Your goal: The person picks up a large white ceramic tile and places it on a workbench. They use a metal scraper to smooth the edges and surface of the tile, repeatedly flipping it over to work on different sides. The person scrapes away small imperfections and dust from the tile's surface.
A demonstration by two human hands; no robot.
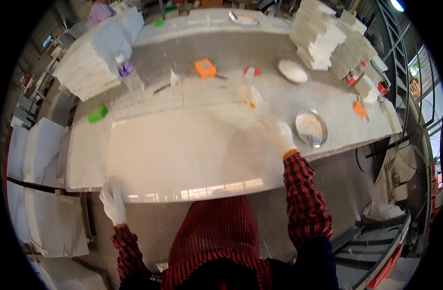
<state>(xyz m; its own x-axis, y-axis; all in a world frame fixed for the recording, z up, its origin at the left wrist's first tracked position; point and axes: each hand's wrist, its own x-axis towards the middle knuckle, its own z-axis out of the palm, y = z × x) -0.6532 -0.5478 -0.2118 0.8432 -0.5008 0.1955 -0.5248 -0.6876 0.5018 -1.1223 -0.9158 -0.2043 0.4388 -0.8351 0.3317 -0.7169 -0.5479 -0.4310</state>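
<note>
A glossy white slab point(178, 150) lies on the workbench before me, its near edge mirroring bright windows. At its front left corner my left hand point(114, 203), in a white glove, is closed on the edge. My right hand point(278, 135), also gloved, is over the slab's right part; its fingers are smeared by motion, and I cannot make out anything in them. A dim darker patch shows on the slab beside it. Just beyond sits a pale, blurred thing with a yellow part point(250, 99). To the right is a round metal dish point(311, 128) holding pale material and a small flat tool.
Stacked pale slabs stand at the back left point(96, 55) and back right point(318, 36). On the bench are a second dish point(293, 71), an orange box point(205, 68), a green block point(97, 114), a small white bottle point(174, 78) and a clear bottle with a purple label point(128, 72).
</note>
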